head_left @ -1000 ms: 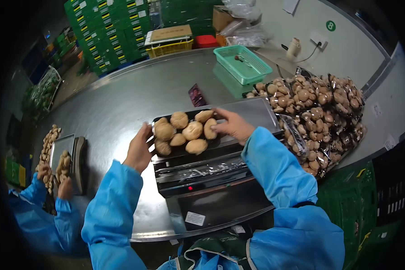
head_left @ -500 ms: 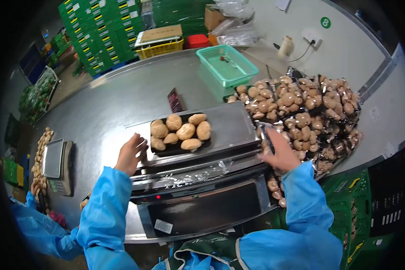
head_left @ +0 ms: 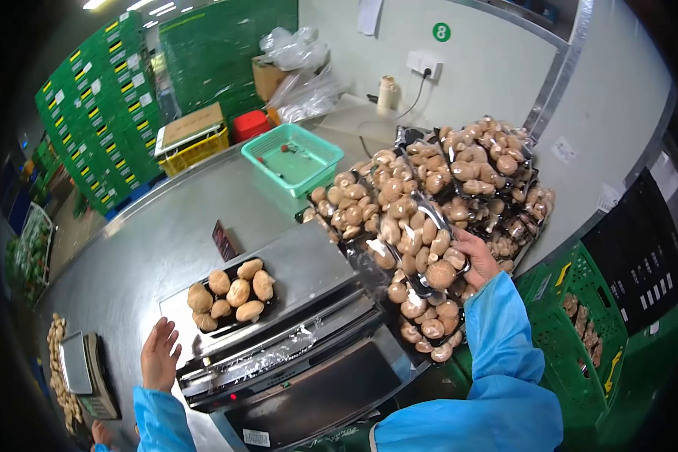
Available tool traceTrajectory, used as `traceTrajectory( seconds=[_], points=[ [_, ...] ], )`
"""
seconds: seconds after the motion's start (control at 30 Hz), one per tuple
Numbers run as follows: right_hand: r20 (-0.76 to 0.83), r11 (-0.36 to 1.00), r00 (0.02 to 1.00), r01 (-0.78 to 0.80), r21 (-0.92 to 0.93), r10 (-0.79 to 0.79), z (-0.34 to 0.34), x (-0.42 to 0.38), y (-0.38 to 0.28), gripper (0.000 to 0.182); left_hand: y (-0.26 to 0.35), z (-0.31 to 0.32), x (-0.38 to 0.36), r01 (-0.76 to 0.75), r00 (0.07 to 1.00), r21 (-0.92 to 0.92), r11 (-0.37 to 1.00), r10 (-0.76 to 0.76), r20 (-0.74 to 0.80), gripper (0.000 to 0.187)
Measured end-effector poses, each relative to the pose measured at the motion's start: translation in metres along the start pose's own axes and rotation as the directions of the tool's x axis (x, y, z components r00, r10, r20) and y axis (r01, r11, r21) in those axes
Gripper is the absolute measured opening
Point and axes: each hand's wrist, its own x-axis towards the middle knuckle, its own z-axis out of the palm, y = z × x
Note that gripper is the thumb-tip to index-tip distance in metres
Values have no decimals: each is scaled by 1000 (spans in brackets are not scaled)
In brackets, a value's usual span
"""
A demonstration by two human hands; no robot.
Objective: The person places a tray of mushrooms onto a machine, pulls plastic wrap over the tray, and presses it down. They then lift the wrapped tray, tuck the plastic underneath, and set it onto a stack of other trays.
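Observation:
My right hand grips the edge of a film-wrapped tray of mushrooms, which is tilted over a heap of similar wrapped packs. At the left, my left hand is raised with its fingers apart, holding nothing. Near it, a black tray of large brown mushrooms sits on the flat metal top of a wrapping machine. No film shows over these mushrooms. Clear film lies along the machine's front slot.
A green basket stands on the steel table behind the packs. A scale and loose mushrooms are at the far left, near another person's hand. Green crates stand low at the right. A dark purple packet lies behind the machine.
The view has turned right. My right hand has taken hold of a wrapped mushroom tray and lifted it over the heap. My left hand stays open, lower beside the unwrapped tray.

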Motion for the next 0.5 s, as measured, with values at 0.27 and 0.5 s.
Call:
traceTrajectory(
  seconds=[0.27,0.5],
  points=[
    [-17,925,980,191,327,-196,-8,-16,12,45,18,-1,10,-48,991,34,998,44,127,41],
    [-448,794,794,553,251,-411,-113,-118,24,41,37,20,20,-31,997,56,998,28,67,47]
  ],
)
